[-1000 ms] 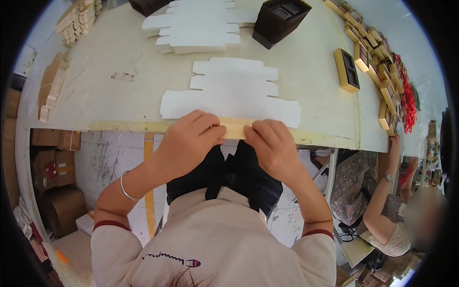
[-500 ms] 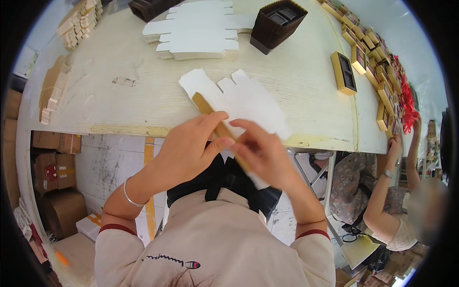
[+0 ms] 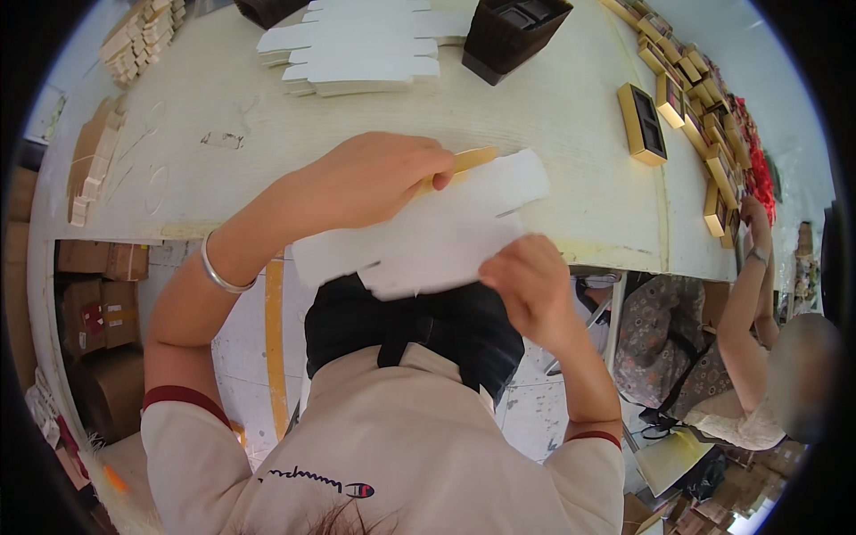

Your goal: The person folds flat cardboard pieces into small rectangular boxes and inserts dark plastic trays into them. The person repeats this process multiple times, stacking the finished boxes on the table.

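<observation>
L head cam, downward, close

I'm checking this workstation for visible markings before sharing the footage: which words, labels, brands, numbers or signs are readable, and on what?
Beige T-shirt: dark script lettering and a small emblem; I won't copy brand wording.
Brown carton at left: red patch, too small to read.
Tabletop: dark smudged mark, illegible.
White box blank in hand: no text visible.
</observation>
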The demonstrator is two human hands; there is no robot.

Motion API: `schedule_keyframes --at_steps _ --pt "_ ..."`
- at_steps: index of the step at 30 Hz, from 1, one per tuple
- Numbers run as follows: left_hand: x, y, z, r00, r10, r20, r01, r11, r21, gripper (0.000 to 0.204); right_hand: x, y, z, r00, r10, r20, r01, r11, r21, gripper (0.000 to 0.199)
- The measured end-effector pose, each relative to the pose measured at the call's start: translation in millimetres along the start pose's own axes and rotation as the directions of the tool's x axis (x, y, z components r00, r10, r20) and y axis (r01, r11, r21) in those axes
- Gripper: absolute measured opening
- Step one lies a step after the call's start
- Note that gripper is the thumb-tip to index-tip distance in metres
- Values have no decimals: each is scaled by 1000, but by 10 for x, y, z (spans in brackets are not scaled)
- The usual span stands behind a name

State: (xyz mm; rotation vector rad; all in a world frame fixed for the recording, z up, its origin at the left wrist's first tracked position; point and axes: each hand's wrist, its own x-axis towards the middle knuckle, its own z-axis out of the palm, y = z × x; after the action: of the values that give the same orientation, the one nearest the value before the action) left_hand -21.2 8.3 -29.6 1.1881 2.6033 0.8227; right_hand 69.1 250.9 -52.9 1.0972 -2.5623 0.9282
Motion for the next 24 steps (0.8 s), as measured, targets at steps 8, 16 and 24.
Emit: schedule_keyframes --at_steps 8,16,24 --pt "-27 -18 46 999 25 -23 -24 997 68 3 395 31 232 986 -120 -112 94 972 -215 24" --pt "-38 7 28 999 -42 22 42 999 -28 10 237 51 251 962 -270 -39 254 939 -231 23" --pt "-358 227 44 1000 -17 21 14 989 147 32 631 88 148 984 37 176 -33 999 -24 11"
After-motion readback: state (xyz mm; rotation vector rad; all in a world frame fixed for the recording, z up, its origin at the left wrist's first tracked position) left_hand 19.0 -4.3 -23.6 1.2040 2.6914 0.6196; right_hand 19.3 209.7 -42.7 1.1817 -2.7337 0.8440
